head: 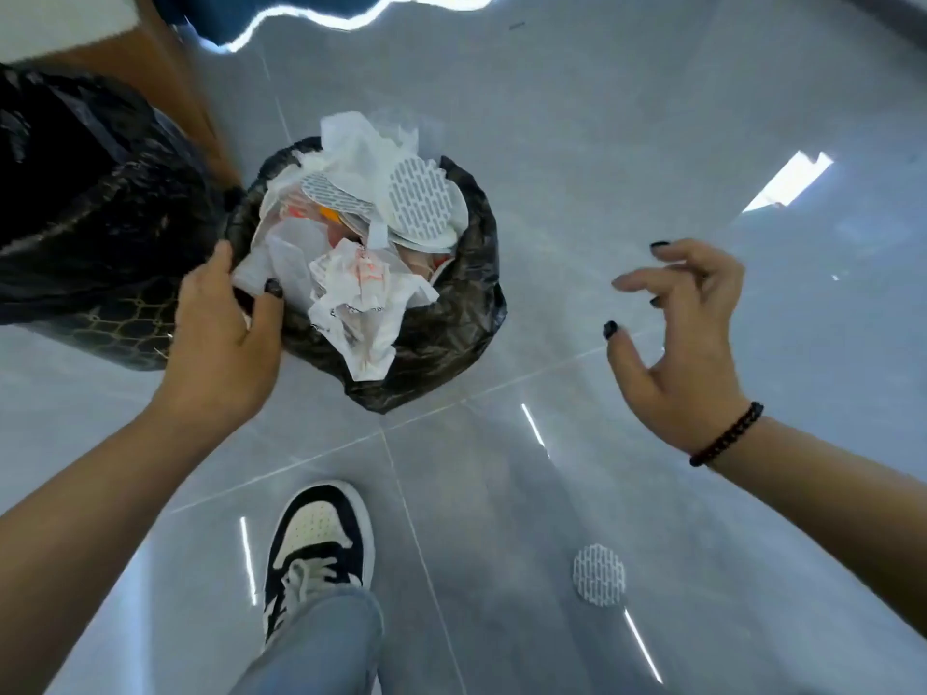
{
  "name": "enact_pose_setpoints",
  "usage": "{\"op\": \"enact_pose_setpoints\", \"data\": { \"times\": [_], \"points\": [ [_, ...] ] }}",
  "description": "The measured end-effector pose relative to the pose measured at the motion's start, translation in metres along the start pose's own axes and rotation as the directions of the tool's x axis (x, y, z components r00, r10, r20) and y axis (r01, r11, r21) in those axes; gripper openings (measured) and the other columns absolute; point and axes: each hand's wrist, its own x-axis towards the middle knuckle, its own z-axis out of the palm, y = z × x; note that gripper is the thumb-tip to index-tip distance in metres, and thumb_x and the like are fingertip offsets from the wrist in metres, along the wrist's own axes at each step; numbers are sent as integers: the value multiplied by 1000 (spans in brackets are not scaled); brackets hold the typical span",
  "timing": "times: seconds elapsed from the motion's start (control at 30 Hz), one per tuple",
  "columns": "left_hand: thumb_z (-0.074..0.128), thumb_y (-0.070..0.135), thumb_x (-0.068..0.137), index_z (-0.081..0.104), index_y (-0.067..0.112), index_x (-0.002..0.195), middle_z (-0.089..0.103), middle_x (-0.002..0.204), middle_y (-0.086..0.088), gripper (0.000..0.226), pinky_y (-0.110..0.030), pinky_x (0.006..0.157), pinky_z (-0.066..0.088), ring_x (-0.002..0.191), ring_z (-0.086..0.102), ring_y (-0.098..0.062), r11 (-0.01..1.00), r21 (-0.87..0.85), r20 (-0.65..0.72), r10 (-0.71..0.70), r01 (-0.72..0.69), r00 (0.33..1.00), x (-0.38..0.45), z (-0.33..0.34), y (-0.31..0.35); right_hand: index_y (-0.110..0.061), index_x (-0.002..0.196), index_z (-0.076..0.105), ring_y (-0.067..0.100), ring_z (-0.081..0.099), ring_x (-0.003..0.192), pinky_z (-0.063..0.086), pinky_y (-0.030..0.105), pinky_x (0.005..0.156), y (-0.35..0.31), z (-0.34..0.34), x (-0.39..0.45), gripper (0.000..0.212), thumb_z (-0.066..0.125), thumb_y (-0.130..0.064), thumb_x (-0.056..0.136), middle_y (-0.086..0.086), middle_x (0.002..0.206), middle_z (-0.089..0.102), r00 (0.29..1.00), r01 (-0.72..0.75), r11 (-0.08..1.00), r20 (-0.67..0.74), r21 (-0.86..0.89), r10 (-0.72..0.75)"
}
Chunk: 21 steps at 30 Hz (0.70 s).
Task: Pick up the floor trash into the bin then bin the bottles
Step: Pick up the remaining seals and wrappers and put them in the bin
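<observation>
My left hand (225,333) sits at centre left of the frame, thumb and fingers curled over the near-left rim of the small round bin lined with a crinkled black plastic bag (441,338), gripping the liner edge there. My left forearm runs up from the lower left corner, wrist bent slightly toward the bin. My right hand (687,343) hangs in the air at centre right, holding nothing; its fingers are loosely curled and spread apart, palm turned toward the bin, with a dark beaded bracelet (727,433) on the wrist. That forearm comes in from the right edge.

The bin stands on the glossy grey tiled floor (652,117) at the middle of the frame, heaped above its rim with crumpled white paper and wrappers (361,288) and several round white pads with a grey dashed pattern (421,198). One more round white patterned pad (599,574) lies flat on the floor at lower right, well apart from the bin and below my right hand. I cannot make out any bottle for certain in the heap.

A larger black bag-lined container (85,203) fills the left edge, touching the small bin's left side. My black-and-white sneaker (321,549) and blue jeans leg are at bottom centre, near the bin's front. Open floor spreads to the right of the bin and above it.
</observation>
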Motion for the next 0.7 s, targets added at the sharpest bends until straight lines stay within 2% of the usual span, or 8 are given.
{"op": "enact_pose_setpoints", "data": {
  "times": [0.07,0.13,0.23,0.3,0.33,0.57,0.63,0.7],
  "points": [
    [33,53,85,37,2,134,47,131,-27,71,-63,100,39,121,47,-43,999,-33,-23,-28,27,999,-1,3,-2,-6,110,54,11,41,116,39,26,100,12,2,-45,32,62,-4,79,14,123,37,968,72,997,241,-16,-66],
    [34,49,87,36,5,138,47,135,-22,67,-56,104,39,125,47,-35,997,-70,-52,-29,26,998,-3,6,0,-14,111,54,18,52,103,48,26,88,23,7,-91,38,69,-11,76,9,123,42,847,148,988,521,-47,-102],
    [33,43,89,40,8,135,49,131,-20,59,-51,102,42,120,50,-32,995,-104,-85,0,-9,996,-4,11,8,-23,125,47,21,54,111,48,30,93,37,13,-143,56,72,-33,76,4,134,38,493,246,961,870,-124,-14],
    [32,38,90,46,7,126,52,120,-21,49,-52,94,45,111,53,-33,993,-110,-93,35,-45,995,-5,15,14,-24,140,33,22,36,128,31,30,108,46,13,-163,63,61,-37,86,1,146,23,297,207,961,948,-183,116],
    [32,36,90,47,8,121,53,116,-21,44,-53,91,46,107,53,-34,991,-114,-96,53,-64,994,-7,16,16,-23,143,28,23,31,131,27,30,111,48,14,-167,65,59,-36,87,1,147,20,249,188,961,956,-203,153],
    [30,37,89,40,-7,129,48,125,-30,60,-55,95,40,116,47,-43,997,-72,-86,0,-6,996,-15,19,23,-25,137,39,21,36,124,34,30,105,60,22,-174,62,66,-33,82,-1,139,27,266,131,959,941,-252,210],
    [32,35,92,39,-10,127,44,126,-34,58,-52,91,39,116,43,-49,999,-45,-56,-15,13,998,-18,23,22,-25,125,46,18,38,119,35,24,98,59,23,-169,51,67,-34,80,-5,129,32,264,72,956,930,-284,256],
    [33,34,93,39,-8,130,43,128,-31,57,-42,90,40,118,42,-45,999,-43,-47,-21,19,999,-19,21,21,-31,97,49,13,46,105,36,19,80,52,30,-158,22,64,-34,82,-11,107,40,325,-57,959,903,-276,279]
  ]
}}
